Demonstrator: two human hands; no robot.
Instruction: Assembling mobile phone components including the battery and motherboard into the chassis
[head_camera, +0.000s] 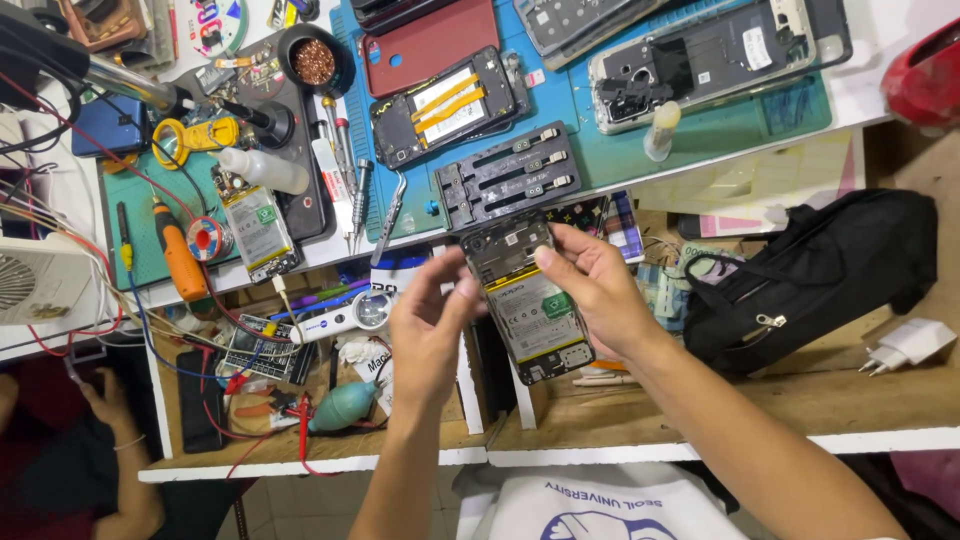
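Fingers (556, 262) around opened phone (530, 310), holder jig (508, 178) beyond

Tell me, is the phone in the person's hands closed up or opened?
Opened: the phone has no back cover, so its battery and inner parts show.

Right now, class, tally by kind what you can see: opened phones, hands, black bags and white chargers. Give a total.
Opened phones: 4, the held phone, bench phone, top phone, left phone
Hands: 2, left hand, right hand
Black bag: 1
White charger: 1
Total: 8
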